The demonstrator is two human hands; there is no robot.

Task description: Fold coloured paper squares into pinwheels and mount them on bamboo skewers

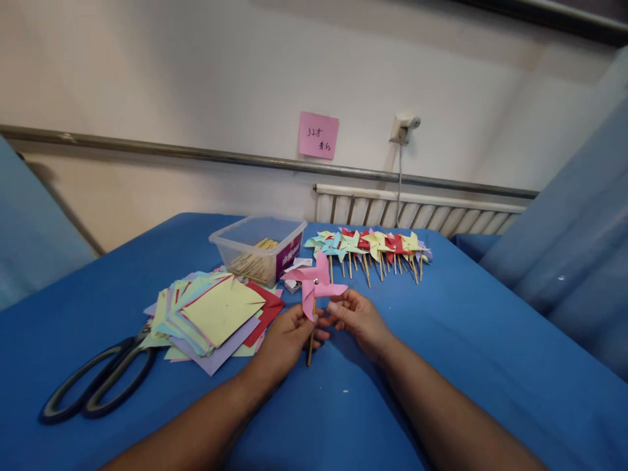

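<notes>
A pink paper pinwheel [318, 282] on a thin wooden stick, with a small pin at its centre, is upright in front of me. My left hand [290, 332] is closed around the stick, just below the paper blades; the stick's lower end shows beneath the fingers. Close by on the right, my right hand [357, 319] has its fingers loosely bent and apart, beside the stick and just under the right blade's tip. Whether it touches the blade is hard to make out. Behind the pinwheel is a small box [293, 286], partly hidden.
A blue-covered table [441, 392] bears a pile of coloured paper squares [220, 314], large scissors [101, 383] partly under it, and a clear plastic tub [228, 252] of wooden sticks [255, 265]. Several finished pinwheels [377, 245] lie at the back right, near a radiator [383, 208].
</notes>
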